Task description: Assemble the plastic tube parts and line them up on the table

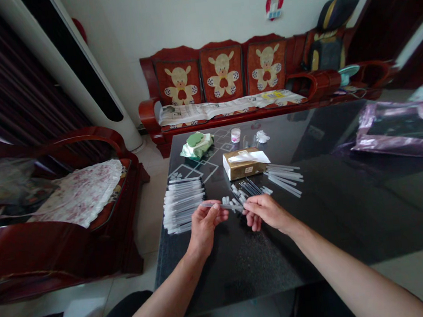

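Both my hands hover over the near left part of a black glass table (316,218). My left hand (204,225) pinches a clear plastic pen (222,206), held level. My right hand (265,212) is closed on the pen's right end. To the left lies a row of finished clear pens (183,204). Behind my hands are small caps (234,199), dark refills (250,186) and loose clear tubes (284,177).
A tan cardboard box (245,163) stands behind the parts. Farther back are a green wipes pack (197,145), a small white jar (235,135) and crumpled paper (261,136). A purple plastic bag (401,131) lies at the right. Red wooden sofa (226,84) and chair (69,209) surround the table.
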Demonstrator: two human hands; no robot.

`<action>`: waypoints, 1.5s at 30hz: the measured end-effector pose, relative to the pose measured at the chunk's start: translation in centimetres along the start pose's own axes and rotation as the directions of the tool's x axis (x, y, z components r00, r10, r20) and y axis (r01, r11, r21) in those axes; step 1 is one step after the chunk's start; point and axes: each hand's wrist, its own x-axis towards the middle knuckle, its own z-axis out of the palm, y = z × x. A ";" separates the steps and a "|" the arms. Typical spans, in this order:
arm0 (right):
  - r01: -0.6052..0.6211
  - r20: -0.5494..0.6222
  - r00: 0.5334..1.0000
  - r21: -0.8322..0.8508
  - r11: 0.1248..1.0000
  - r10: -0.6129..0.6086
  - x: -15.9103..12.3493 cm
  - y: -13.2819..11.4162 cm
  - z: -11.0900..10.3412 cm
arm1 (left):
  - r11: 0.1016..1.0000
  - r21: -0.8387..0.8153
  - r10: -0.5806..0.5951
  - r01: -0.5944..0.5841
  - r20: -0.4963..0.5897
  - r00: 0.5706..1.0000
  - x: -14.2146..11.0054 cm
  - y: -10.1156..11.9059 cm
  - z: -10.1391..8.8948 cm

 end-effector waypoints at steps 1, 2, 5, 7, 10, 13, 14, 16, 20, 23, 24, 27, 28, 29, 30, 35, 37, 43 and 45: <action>-0.015 -0.005 1.000 0.007 1.000 0.015 0.0 0.0 0.0 | 1.000 -0.001 0.000 0.000 0.002 1.000 0.0 0.0 0.0; -0.019 -0.014 1.000 0.015 1.000 0.019 0.0 0.0 0.0 | 1.000 -0.003 0.002 -0.002 0.001 1.000 0.0 0.0 0.0; 0.029 -0.027 0.999 0.013 1.000 -0.028 -0.1 0.0 -0.1 | 1.000 -0.003 0.004 -0.004 -0.005 1.000 -0.1 0.0 0.0; 0.062 -0.015 0.998 0.003 0.998 -0.061 -0.1 0.0 -0.1 | 1.000 0.000 0.003 -0.003 -0.004 1.000 -0.1 0.1 0.0; 0.045 0.004 0.999 -0.008 0.999 -0.045 0.0 0.0 -0.1 | 1.000 0.001 0.000 0.000 -0.004 1.000 -0.1 0.1 0.1; 0.006 -0.011 1.000 -0.003 1.000 -0.006 -0.1 0.0 0.0 | 1.000 -0.003 -0.004 0.004 -0.016 1.000 -0.1 0.2 0.1; 0.007 -0.019 1.000 0.001 1.000 -0.007 -0.1 -0.1 0.1 | 1.000 -0.004 -0.004 0.004 -0.019 1.000 -0.2 0.2 0.1; 0.034 -0.026 0.999 0.002 0.999 -0.033 -0.1 -0.1 0.0 | 1.000 -0.004 -0.005 0.004 -0.022 1.000 -0.2 0.2 0.1; 0.062 -0.006 0.998 -0.022 0.998 -0.062 -0.1 -0.1 -0.1 | 1.000 -0.003 -0.006 0.006 -0.011 1.000 -0.2 0.2 0.2; 0.030 -0.001 1.000 -0.030 0.999 -0.030 -0.1 0.0 -0.1 | 1.000 -0.005 -0.007 0.007 -0.014 1.000 -0.2 0.2 0.2; 0.030 -0.004 1.000 -0.032 0.999 -0.030 -0.1 0.0 -0.1 | 1.000 -0.004 -0.007 0.007 -0.014 1.000 -0.1 0.2 0.2; 0.032 -0.001 0.999 -0.027 0.999 -0.032 -0.1 0.0 0.1 | 1.000 0.005 -0.006 0.006 -0.009 1.000 -0.1 0.2 0.2; 0.021 0.002 1.000 -0.023 1.000 -0.021 -0.1 0.0 0.1 | 1.000 0.008 -0.008 0.008 -0.007 1.000 -0.1 0.2 0.2; 0.007 0.005 1.000 -0.017 1.000 -0.007 -0.1 0.0 0.1 | 1.000 0.009 -0.010 0.010 -0.006 1.000 -0.1 0.1 0.2; -0.003 0.007 1.000 -0.012 1.000 0.003 -0.1 0.1 0.1 | 1.000 0.010 -0.012 0.012 -0.006 1.000 -0.1 0.1 0.1; 0.029 0.036 0.999 -0.040 0.999 -0.028 -0.2 0.1 0.2 | 1.000 0.003 -0.011 0.011 0.002 1.000 -0.3 0.2 0.2; 0.018 0.058 0.998 -0.059 0.998 -0.015 -0.2 0.1 0.5 | 1.000 0.003 -0.020 0.020 0.029 0.999 -0.3 0.3 0.4; -0.002 0.061 0.998 -0.155 0.988 0.012 -0.1 0.0 -0.3 | 0.999 0.014 -0.040 0.040 0.043 0.998 -0.4 0.3 0.4; 0.005 -0.079 0.997 -0.221 0.975 -0.023 0.0 -0.1 -2.0 | 0.999 0.007 -0.043 0.043 0.027 0.999 -0.2 0.3 0.3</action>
